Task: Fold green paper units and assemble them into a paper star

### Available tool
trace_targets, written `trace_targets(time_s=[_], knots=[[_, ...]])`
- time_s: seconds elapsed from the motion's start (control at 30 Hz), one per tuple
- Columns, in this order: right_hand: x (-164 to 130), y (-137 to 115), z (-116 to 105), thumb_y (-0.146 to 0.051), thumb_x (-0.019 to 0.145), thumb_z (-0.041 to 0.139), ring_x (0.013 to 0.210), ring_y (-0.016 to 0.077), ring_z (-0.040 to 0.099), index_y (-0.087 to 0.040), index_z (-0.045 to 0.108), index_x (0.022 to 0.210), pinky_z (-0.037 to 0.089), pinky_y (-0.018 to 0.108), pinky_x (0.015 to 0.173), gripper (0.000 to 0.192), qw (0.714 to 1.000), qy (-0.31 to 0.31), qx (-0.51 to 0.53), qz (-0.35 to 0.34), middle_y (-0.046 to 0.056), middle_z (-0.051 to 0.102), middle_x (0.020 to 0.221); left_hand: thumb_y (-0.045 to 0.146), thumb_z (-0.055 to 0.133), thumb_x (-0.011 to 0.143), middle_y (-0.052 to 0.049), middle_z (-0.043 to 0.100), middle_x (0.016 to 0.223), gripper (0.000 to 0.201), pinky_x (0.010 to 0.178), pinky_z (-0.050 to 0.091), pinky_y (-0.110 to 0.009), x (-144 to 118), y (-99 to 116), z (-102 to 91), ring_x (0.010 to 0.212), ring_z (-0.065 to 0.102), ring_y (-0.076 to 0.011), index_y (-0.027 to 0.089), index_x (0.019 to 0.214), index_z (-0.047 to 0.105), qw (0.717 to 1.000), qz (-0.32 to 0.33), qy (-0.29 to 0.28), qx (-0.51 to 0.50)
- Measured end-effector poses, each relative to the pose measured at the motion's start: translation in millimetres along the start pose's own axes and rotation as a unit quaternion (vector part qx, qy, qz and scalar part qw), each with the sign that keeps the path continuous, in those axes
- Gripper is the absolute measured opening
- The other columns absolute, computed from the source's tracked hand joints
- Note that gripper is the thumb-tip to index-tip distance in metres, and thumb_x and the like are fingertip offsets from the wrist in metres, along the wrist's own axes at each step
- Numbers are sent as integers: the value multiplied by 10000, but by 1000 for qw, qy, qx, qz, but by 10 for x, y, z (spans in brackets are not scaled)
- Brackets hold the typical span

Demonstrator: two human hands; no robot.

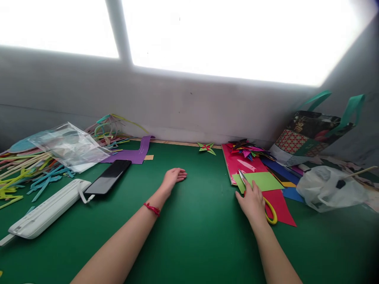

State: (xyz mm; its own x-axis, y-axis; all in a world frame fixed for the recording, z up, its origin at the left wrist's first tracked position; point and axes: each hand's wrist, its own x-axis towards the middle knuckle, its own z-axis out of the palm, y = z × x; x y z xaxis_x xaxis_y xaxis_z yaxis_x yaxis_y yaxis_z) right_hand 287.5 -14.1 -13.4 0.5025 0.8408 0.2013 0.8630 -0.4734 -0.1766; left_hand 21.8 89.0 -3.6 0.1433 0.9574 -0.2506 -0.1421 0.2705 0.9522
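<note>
My left hand (174,177) rests palm down on the green table (192,221), fingers loosely together, holding nothing. A red string bracelet circles that wrist. My right hand (252,200) lies over yellow-handled scissors (271,211) whose silver blades (242,176) point away from me. The scissors lie on a light green paper sheet (262,180) and red paper (280,207). My fingers cover the handles, so I cannot tell whether they grip them.
A black phone (109,177) and white case (44,211) lie at the left, near a clear plastic bag (66,146) and coloured strips (26,173). A paper star (207,148), folded paper pieces (245,149), a patterned tote bag (310,136) and white plastic bag (328,189) sit at the right.
</note>
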Motion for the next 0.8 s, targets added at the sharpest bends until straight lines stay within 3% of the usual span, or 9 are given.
trace_targets(time_s=[0.2, 0.33, 0.47, 0.63, 0.8], knots=[[22, -1, -120, -235, 753, 409, 1170, 301, 381, -226, 310, 1316, 419, 449, 788, 572, 999, -30, 10, 33, 121, 302, 1372, 328, 552, 787, -175, 606, 1053, 259, 731, 481, -288, -165, -115, 1215, 916, 602, -213, 111, 926, 579, 984, -142, -104, -14], [21, 17, -122, -190, 701, 450, 1187, 291, 360, -265, 319, 1307, 444, 390, 742, 625, 998, -9, 50, 28, 85, 311, 1371, 312, 517, 828, -124, 567, 1079, 283, 767, 473, -367, -66, -143, 1766, 951, 561, -211, 111, 1026, 547, 971, -205, -123, -3], [82, 88, -70, -175, 661, 483, 1166, 299, 373, -226, 393, 1272, 426, 365, 784, 619, 993, 19, 116, 31, 95, 374, 1324, 299, 496, 850, -77, 544, 1087, 295, 761, 477, -386, 65, -184, 1976, 908, 562, -185, 143, 1100, 508, 968, -215, -125, 7], [125, 124, -91, -164, 655, 486, 1141, 289, 400, -196, 446, 1235, 401, 358, 836, 582, 983, 56, 174, 32, 107, 422, 1277, 296, 500, 848, -82, 553, 1064, 287, 744, 484, -366, 152, -244, 2067, 885, 569, -178, 133, 1084, 517, 975, -181, -131, 19], [120, 128, -191, -156, 660, 483, 1128, 275, 420, -203, 453, 1229, 404, 347, 830, 572, 975, 69, 204, 48, 100, 427, 1278, 321, 466, 866, -53, 593, 915, 264, 633, 506, -301, 249, -320, 2173, 731, 591, -132, 119, 1023, 534, 974, -160, -159, 18]])
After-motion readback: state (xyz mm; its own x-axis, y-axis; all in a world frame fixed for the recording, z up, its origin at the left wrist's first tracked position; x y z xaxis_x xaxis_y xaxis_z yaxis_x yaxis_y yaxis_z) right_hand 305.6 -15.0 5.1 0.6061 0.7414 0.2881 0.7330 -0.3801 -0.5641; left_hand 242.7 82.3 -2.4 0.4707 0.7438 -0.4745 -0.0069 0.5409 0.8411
